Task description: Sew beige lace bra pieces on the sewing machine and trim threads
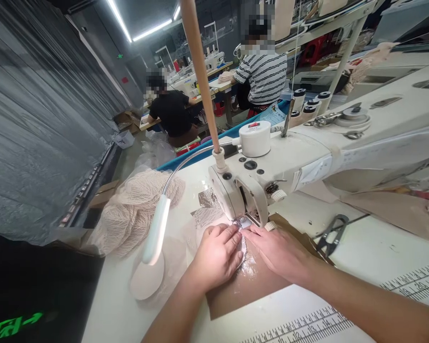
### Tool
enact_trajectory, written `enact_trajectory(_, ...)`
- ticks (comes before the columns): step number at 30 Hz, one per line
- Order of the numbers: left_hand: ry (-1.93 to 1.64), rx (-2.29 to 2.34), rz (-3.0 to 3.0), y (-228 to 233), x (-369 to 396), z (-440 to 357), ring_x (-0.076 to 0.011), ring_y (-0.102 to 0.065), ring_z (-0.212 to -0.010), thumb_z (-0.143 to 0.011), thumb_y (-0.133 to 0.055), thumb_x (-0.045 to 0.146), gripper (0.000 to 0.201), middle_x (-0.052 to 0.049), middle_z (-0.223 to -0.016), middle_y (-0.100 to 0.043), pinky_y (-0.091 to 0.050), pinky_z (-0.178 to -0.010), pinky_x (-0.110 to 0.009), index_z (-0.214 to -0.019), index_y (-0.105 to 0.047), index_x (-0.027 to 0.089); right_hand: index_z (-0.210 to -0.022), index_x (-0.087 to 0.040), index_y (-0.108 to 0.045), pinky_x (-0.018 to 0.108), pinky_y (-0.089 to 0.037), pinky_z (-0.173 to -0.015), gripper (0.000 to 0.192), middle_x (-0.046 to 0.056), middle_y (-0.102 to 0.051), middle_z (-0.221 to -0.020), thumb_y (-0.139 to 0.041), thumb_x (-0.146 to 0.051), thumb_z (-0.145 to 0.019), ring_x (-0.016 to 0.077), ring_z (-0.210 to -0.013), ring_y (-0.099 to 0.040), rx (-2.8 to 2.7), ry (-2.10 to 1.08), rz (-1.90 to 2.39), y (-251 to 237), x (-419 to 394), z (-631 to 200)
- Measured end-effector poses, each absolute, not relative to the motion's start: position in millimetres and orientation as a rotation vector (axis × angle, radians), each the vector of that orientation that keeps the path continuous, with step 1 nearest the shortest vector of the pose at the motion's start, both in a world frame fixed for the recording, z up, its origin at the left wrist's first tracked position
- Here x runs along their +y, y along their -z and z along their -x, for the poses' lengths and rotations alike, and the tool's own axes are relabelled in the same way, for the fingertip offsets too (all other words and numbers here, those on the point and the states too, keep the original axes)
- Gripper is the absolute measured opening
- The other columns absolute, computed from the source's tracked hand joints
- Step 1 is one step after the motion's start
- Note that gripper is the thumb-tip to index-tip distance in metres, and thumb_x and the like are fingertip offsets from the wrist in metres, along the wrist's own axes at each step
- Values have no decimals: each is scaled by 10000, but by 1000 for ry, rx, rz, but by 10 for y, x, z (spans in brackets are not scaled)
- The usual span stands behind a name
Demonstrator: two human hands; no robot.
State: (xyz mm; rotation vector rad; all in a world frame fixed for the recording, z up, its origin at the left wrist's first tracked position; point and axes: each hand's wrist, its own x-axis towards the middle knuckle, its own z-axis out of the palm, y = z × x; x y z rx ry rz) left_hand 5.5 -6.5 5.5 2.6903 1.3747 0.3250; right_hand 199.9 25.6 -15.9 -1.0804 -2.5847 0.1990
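My left hand (216,255) and my right hand (277,250) lie flat side by side on a small piece of pale lace fabric (248,262), fingertips almost touching just in front of the presser foot (243,222) of a white sewing machine (289,162). The fabric rests on a brown cardboard sheet (243,290) on the white table (361,252). Most of the fabric is hidden under my hands.
A pile of cream lace (136,209) lies at the table's left, beside a white gooseneck lamp (153,243). Black thread snips (331,236) lie to the right. Printed rulers (411,281) run along the table front. Two people sit at sewing machines behind.
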Motion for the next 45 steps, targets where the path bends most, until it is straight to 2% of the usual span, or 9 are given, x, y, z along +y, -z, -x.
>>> enact_trajectory(8,-291,1438,-2662,-39,-70,-56,-313,-473,-1134,-909,-449,372,467,-118,-1345,-525,-417,-930,-493,-1305,-506,132,-1008,-161,-649,306,-346,-628,383,71,-666,-902,-422,2,-746,189,-717,-538,-2571,-168,1109,214,273,-2013)
enact_trajectory(15,-394,1359,-2660,-41,-79,-15,-293,-484,-1125,-905,-452,316,357,-103,-1300,-560,-421,-930,-468,-1192,-589,155,-1099,-190,-627,299,-297,-614,379,40,-629,-912,-458,-41,-794,159,-688,-501,-2642,-286,938,167,252,-2081)
enact_trajectory(21,-368,1369,-2641,-85,-95,-66,-279,-505,-1059,-917,-444,282,329,-83,-1241,-603,-442,-890,-451,-1182,-601,166,-932,-186,-655,320,-274,-633,295,43,-636,-891,-461,-28,-776,167,-706,-486,-2635,-227,964,140,235,-2078)
enact_trajectory(28,-361,1442,-2632,-33,-68,-75,-295,-503,-1061,-917,-452,312,376,-96,-1277,-578,-445,-879,-467,-1244,-566,166,-1029,-166,-656,328,-299,-631,375,53,-673,-879,-450,-14,-755,190,-727,-520,-2601,-158,1055,177,266,-2034)
enact_trajectory(32,-432,1440,-2645,-2,-61,-26,-296,-506,-1070,-908,-460,293,344,-109,-1267,-572,-436,-888,-468,-1206,-582,173,-1028,-187,-668,319,-323,-628,364,57,-693,-893,-432,-43,-791,196,-721,-546,-2567,-145,1107,167,303,-2014)
enact_trajectory(37,-511,1328,-2674,-21,-95,-30,-257,-537,-999,-900,-481,294,289,-117,-1139,-611,-441,-856,-434,-1124,-626,184,-1013,-218,-668,289,-329,-609,359,51,-665,-822,-430,-63,-794,189,-718,-550,-2508,-139,1159,144,329,-2054)
enact_trajectory(40,-538,1273,-2692,-29,-106,-42,-224,-549,-932,-909,-472,275,259,-103,-1048,-639,-449,-829,-405,-1076,-649,186,-1014,-202,-650,284,-322,-612,335,43,-643,-832,-406,-67,-827,172,-720,-529,-2526,-221,1022,146,307,-2086)
enact_trajectory(45,-546,1264,-2713,-18,-104,-45,-211,-551,-966,-937,-445,231,252,-80,-1107,-660,-446,-856,-391,-1087,-644,192,-893,-186,-639,302,-276,-592,250,29,-575,-816,-416,-81,-849,143,-640,-454,-2632,-299,837,163,264,-2113)
